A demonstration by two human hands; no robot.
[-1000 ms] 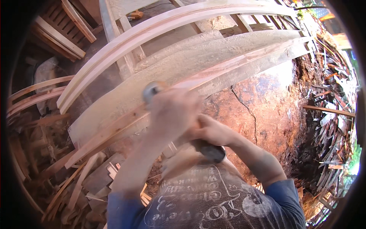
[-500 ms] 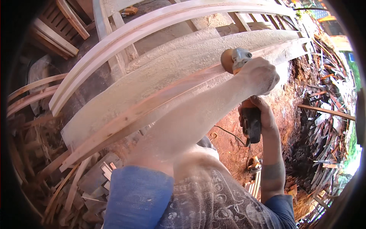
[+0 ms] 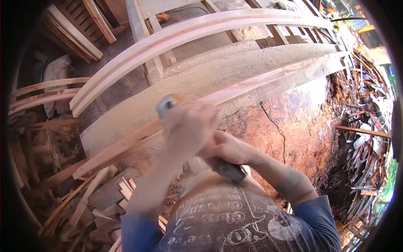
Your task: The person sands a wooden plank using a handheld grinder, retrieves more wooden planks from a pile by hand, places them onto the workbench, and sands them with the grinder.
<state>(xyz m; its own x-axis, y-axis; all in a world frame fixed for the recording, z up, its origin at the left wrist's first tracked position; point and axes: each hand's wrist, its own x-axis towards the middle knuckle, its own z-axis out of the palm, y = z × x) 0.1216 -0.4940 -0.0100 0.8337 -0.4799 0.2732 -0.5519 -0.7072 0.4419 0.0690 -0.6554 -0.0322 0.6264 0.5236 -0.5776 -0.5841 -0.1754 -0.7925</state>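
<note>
Low in the middle of the view, a grinder [image 3: 184,126] sits on the near edge of a long curved plank [image 3: 235,75], its round metal head [image 3: 167,105] showing just above the knuckles and its dark body [image 3: 224,168] running back toward the person's chest. The left hand [image 3: 191,128] is closed over the front of the grinder, fingers wrapped down around it, which looks like a way of pressing the head onto the wood; the right hand [image 3: 226,147] is closed round the dark body behind, likely to steady and steer. Both are blurred, so the exact finger positions cannot be told. The plank lies on its side across the scene from lower left to upper right, its pale face dusted, with a reddish strip [image 3: 126,145] along its lower edge where the head rests. Above it a second curved rail [image 3: 176,38], paler and grooved, follows the same arc, propped on a wooden frame [image 3: 142,25]; lying side by side, the two seem set at a height the arms can reach. Right of the hands is bare reddish ground [image 3: 294,122] with a crack. Offcuts [image 3: 96,193] are heaped at lower left, thin slats [image 3: 369,138] are scattered at the right rim, and stacked boards [image 3: 79,25] stand at upper left.
</note>
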